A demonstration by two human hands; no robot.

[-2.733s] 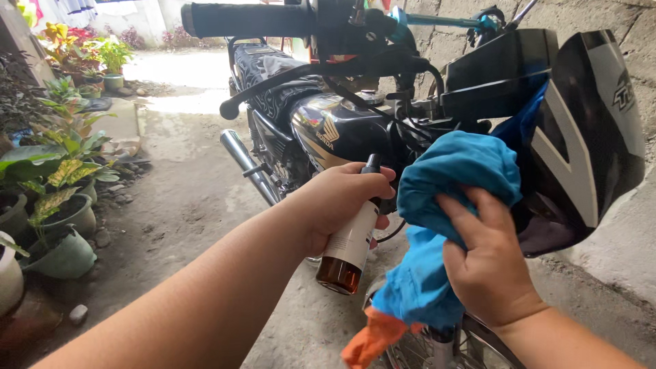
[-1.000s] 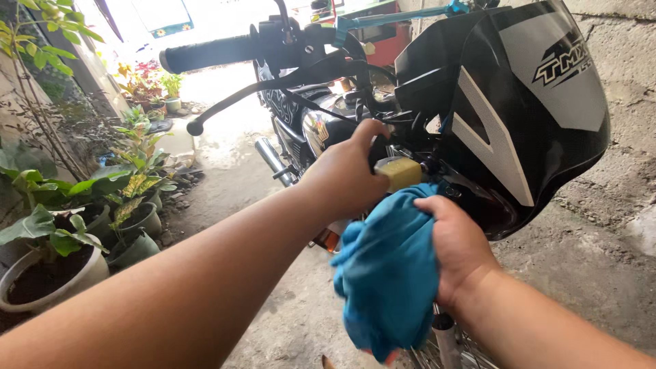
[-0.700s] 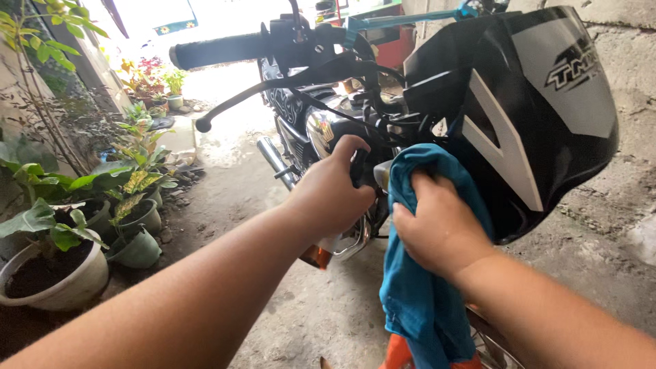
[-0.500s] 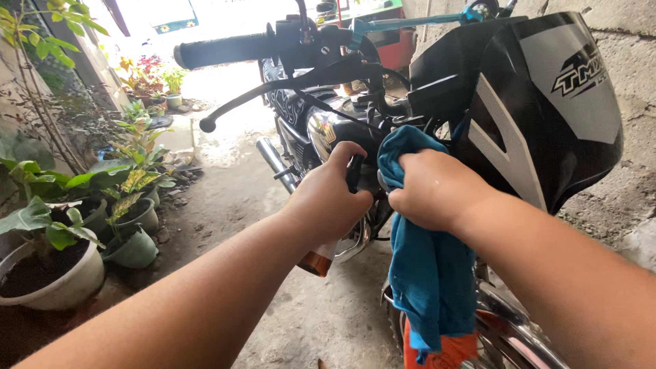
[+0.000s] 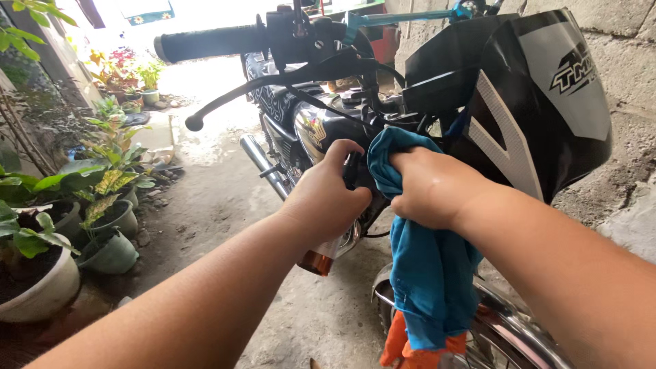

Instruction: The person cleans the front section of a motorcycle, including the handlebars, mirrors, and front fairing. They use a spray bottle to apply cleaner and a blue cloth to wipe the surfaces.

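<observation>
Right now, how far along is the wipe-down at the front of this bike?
Done: can't tell. In hand: left hand grips an amber spray bottle; right hand presses a blue cloth behind the black front cowl. Left: cowl, handlebar grip untouched.

One view only: head cam, worn by person, looks down and fwd along both forearms. Close on left hand and right hand, at front of motorcycle. Handlebar across top of frame. Potted plants at left edge, concrete wall right. No 2nd view to overlap.
</observation>
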